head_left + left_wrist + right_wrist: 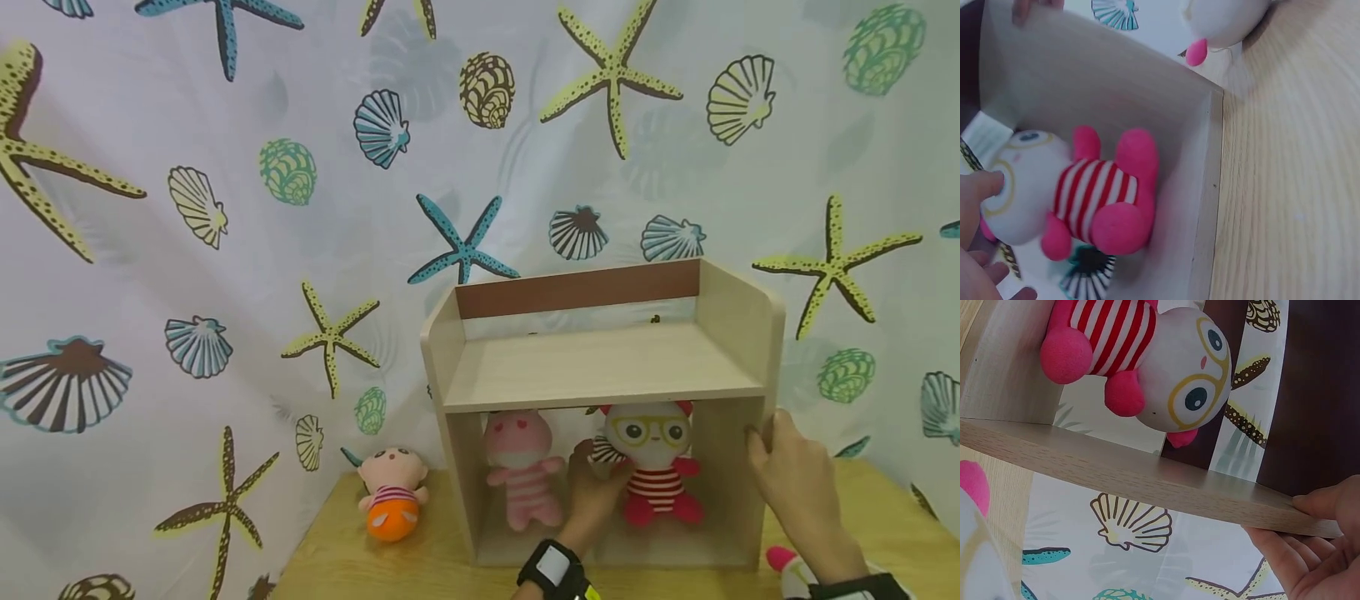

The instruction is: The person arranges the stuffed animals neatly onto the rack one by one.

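A small wooden shelf stands on the table. My right hand grips the front edge of its right side panel, the thumb inside and the fingers outside in the right wrist view. Inside the lower compartment sits a plush doll with yellow glasses and a red striped body, leaning on the back. My left hand reaches into the compartment beside this doll, fingers spread and thumb overlapping its head in the left wrist view. A pink plush doll sits to the left of that hand.
A plush doll with an orange bottom sits on the wooden table left of the shelf. Another white and pink plush toy lies at the right, partly behind my right wrist. A patterned curtain hangs behind.
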`<action>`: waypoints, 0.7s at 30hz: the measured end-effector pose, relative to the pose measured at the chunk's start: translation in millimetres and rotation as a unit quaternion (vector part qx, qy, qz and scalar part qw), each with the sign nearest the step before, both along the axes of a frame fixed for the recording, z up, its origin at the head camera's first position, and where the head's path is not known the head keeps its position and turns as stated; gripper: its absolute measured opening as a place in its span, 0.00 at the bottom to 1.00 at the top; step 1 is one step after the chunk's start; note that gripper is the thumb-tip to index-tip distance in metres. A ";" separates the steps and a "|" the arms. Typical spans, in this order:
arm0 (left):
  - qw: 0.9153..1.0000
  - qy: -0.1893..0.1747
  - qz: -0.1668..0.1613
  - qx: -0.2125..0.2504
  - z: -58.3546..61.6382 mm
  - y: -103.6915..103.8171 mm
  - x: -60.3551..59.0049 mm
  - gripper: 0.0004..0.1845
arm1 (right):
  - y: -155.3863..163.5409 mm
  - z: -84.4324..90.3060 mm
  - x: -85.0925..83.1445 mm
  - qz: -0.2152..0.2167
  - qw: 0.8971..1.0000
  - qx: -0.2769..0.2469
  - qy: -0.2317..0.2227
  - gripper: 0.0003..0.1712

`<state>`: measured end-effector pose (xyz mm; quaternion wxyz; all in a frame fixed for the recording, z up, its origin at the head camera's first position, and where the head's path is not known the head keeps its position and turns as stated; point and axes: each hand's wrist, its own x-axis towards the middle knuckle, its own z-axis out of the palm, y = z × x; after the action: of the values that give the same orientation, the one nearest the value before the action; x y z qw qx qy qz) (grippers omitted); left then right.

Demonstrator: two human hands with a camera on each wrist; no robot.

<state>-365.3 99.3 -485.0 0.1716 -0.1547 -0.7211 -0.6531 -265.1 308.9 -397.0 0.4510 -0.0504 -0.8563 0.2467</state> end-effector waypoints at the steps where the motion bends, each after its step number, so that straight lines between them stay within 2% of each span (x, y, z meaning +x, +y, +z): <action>1: 1.000 0.010 0.010 -0.010 2.4 -2.6 2.1 0.32 | 0.3 1.4 -0.4 0.001 1.000 0.000 -0.003 0.14; 4: 0.997 0.044 0.045 -0.052 8.5 -10.8 8.5 0.32 | -0.4 4.2 0.3 0.000 1.000 -0.004 -0.016 0.14; 7: 0.993 0.068 0.053 -0.077 14.4 -19.2 17.8 0.30 | -1.0 4.6 1.8 -0.003 0.999 -0.012 -0.030 0.14; 10: 0.990 0.086 0.042 -0.104 20.4 -29.0 29.6 0.26 | -1.6 3.7 2.7 -0.005 1.000 -0.012 -0.026 0.14; 16: 0.985 0.063 0.020 -0.158 31.6 -50.9 58.4 0.24 | -2.0 3.1 1.1 -0.004 1.000 -0.011 -0.023 0.14; 19: 0.986 0.056 0.012 -0.154 39.4 -60.4 71.8 0.22 | -1.7 2.7 0.2 -0.005 1.000 -0.014 -0.020 0.14; 21: 0.987 0.070 0.013 -0.144 45.1 -66.2 79.2 0.20 | -1.4 2.3 -0.1 -0.006 1.000 -0.014 -0.017 0.14</action>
<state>-286.1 33.1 -439.9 0.2059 -0.2141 -0.7959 -0.5275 -265.2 307.5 -394.7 0.4370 -0.0661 -0.8599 0.2556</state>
